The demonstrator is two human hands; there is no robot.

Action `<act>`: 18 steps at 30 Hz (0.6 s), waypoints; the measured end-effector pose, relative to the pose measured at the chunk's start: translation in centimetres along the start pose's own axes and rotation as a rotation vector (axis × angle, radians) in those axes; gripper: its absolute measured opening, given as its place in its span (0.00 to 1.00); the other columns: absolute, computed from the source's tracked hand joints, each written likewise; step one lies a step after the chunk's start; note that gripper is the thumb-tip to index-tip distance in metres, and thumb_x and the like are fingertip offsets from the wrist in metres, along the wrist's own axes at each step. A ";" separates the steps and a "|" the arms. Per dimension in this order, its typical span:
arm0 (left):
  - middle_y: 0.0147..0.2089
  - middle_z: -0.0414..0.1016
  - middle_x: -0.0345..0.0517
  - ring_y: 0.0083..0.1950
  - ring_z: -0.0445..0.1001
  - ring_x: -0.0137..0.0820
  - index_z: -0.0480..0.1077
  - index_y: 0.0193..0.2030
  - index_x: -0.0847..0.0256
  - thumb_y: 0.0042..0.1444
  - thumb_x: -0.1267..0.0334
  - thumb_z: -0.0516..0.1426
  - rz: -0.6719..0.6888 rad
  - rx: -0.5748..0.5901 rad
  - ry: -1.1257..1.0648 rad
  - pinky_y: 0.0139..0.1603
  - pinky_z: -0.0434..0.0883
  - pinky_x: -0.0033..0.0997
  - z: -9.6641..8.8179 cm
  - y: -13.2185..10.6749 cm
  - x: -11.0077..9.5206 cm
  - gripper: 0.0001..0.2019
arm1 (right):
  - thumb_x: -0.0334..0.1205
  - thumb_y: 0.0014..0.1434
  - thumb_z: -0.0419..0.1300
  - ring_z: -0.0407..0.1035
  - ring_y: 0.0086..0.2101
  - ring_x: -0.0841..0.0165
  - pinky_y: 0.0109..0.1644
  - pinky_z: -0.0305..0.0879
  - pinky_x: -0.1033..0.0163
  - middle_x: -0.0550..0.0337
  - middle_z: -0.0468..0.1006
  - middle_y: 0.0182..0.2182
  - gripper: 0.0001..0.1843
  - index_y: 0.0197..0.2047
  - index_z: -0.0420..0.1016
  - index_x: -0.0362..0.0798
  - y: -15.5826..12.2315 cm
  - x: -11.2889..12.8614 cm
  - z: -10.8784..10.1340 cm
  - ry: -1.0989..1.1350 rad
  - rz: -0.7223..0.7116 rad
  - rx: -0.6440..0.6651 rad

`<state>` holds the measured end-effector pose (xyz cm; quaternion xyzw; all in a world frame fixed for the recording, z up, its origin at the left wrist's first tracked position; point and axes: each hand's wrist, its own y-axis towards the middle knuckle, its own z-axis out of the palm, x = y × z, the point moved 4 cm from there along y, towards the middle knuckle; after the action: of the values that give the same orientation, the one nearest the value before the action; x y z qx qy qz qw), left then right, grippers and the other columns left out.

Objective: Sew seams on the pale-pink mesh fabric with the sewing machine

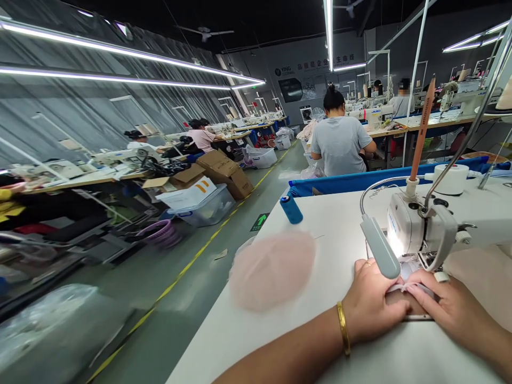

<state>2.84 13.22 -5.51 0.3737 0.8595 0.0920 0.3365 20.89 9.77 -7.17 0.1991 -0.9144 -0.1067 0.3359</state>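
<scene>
Both hands meet at the needle area of a white sewing machine point(404, 224). My left hand point(370, 298), with a gold bangle at the wrist, pinches the edge of a pale pink piece of fabric point(408, 286) from the left. On the right, my right hand point(452, 301) grips the same edge, thumb and fingers close to the presser foot. A grey lamp point(380, 248) on a bendy neck partly covers the left fingertips. Further left on the white table point(256, 341) lies a sheer pink fabric piece point(274, 269), blurred.
A blue thread spool point(292, 210) stands near the table's far left corner. A pencil point(423, 128) sticks up from the machine, and a white cone point(451, 179) is behind it. Blue cloth point(360, 178) hangs along the far edge. Ahead, a person in grey point(340, 141) sits facing away.
</scene>
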 end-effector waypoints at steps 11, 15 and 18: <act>0.40 0.80 0.41 0.41 0.74 0.34 0.76 0.36 0.57 0.65 0.66 0.61 0.256 0.072 0.156 0.48 0.62 0.43 -0.9 -1.9 -1.6 0.06 | 0.34 0.76 0.52 0.76 0.40 0.63 0.44 0.70 0.58 0.57 0.82 0.40 0.12 0.45 0.77 0.53 -1.1 0.8 -0.3 -0.176 -0.462 0.150; 0.40 0.82 0.38 0.42 0.76 0.31 0.78 0.40 0.56 0.65 0.66 0.62 0.300 0.129 0.170 0.49 0.63 0.41 -0.3 -2.8 -1.4 0.02 | 0.31 0.76 0.51 0.72 0.34 0.64 0.37 0.64 0.59 0.61 0.79 0.34 0.14 0.40 0.73 0.51 -1.1 1.3 -0.3 -0.262 -0.514 0.190; 0.40 0.82 0.39 0.41 0.76 0.31 0.78 0.41 0.56 0.66 0.66 0.61 0.297 0.107 0.174 0.49 0.63 0.42 -0.1 -2.9 -1.3 0.03 | 0.30 0.75 0.51 0.70 0.33 0.64 0.35 0.62 0.59 0.61 0.78 0.32 0.14 0.38 0.72 0.51 -1.0 1.2 -0.3 -0.303 -0.504 0.167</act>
<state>1.73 10.31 -5.95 0.5043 0.8245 0.1270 0.2231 20.55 8.36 -6.62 0.4284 -0.8815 -0.1397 0.1413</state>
